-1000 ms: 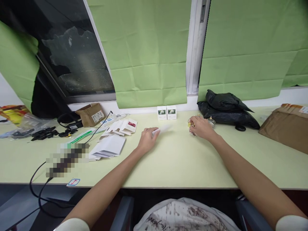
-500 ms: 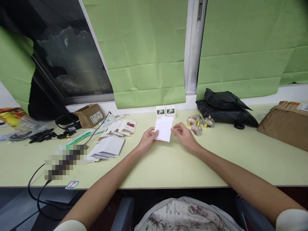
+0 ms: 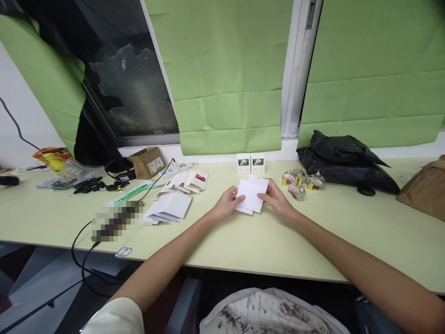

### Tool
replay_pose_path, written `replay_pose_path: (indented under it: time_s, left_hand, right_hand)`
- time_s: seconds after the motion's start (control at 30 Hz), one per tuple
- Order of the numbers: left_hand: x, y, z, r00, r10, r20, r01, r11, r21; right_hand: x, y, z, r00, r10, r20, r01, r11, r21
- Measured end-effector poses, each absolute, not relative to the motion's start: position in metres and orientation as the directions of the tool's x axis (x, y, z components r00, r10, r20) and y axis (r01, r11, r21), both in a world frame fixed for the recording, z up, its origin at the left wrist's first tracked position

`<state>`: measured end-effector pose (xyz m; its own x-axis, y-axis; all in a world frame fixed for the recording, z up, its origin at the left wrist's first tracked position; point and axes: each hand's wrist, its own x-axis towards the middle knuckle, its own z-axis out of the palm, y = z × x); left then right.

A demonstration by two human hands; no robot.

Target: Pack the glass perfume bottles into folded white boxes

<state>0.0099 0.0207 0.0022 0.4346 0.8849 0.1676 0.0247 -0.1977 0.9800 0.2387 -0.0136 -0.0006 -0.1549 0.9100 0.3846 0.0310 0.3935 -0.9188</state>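
Between my two hands, above the table, is a flat white paper box (image 3: 252, 192) with flaps offset from one another; its plain side faces me. My left hand (image 3: 227, 203) pinches its left edge, thumb on top and fingers underneath. On the right edge, my right hand (image 3: 276, 199) grips it the same way, with most fingers hidden behind. Two small upright white boxes (image 3: 251, 163) with flower pictures stand just beyond, by the wall. To the right of my right hand are several round glass bottles (image 3: 296, 191) with gold caps.
Flattened white boxes (image 3: 170, 207) lie to the left, with printed box pieces (image 3: 196, 180) behind. Farther left are a cable, black parts (image 3: 90, 185) and an opened brown carton (image 3: 148, 162). Black plastic bags (image 3: 347, 157) and a brown parcel (image 3: 426, 190) rest on the right.
My right hand has closed on the right edge of the flat box, where its fingers were only at the edge before. The box now looks wider and fanned. The view has shifted left.
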Motion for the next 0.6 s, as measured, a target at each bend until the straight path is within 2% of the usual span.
replay_pose_path:
  time_s: [0.27,0.4,0.47,0.53,0.6]
  left_hand:
    - [0.008,0.014,0.012,0.453,0.888,0.080,-0.057,-0.061,0.997]
    - [0.004,0.011,0.024,0.511,0.858,0.042,-0.029,-0.032,0.999]
    - [0.002,0.007,0.031,0.544,0.836,0.068,-0.001,-0.081,0.997]
    - [-0.003,0.000,0.039,0.563,0.816,0.130,0.064,-0.200,0.978]
    - [-0.013,-0.008,0.050,0.537,0.822,0.186,0.248,-0.365,0.897]
  right_hand:
    - [0.239,-0.006,-0.007,-0.121,0.943,0.309,-0.117,0.295,-0.948]
    - [0.240,-0.006,-0.006,-0.086,0.959,0.269,-0.141,0.255,-0.957]
    - [0.239,-0.008,-0.004,-0.093,0.961,0.260,-0.153,0.244,-0.958]
    - [0.237,-0.011,-0.003,-0.122,0.962,0.246,-0.142,0.228,-0.963]
    - [0.237,-0.014,-0.003,-0.135,0.960,0.245,-0.091,0.234,-0.968]
